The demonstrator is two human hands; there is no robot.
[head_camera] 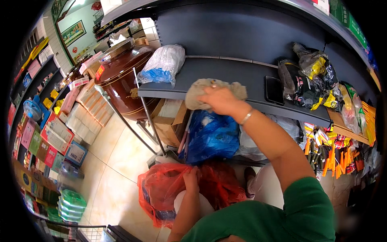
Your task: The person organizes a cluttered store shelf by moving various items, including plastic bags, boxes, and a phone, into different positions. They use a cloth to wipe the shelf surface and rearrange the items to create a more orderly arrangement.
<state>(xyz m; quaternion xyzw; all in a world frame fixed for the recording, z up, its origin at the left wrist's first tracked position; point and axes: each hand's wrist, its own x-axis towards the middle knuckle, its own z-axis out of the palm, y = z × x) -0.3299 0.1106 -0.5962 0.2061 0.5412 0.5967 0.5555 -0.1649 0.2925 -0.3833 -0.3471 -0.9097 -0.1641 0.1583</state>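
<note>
Pressed on a tan cloth [196,95] is my right hand [218,98], its fingers spread over the fabric. The cloth lies at the front edge of a dark grey metal shelf [229,71]. Lower down, my left hand [191,179] grips the gathered top of a red plastic bag [163,183], which hangs by my knees with dark contents showing faintly through. A blue plastic bag [213,139] sits on the level under the shelf, just below the cloth. To the right of the cloth a black smartphone [274,90] lies flat on the shelf.
A clear bag of white and blue goods [164,65] stands at the shelf's left end. Black plastic packages [314,81] crowd its right. A large brown glazed jar [127,84] and metal-handled tools [121,121] stand left. Orange-handled goods [335,157] hang below right.
</note>
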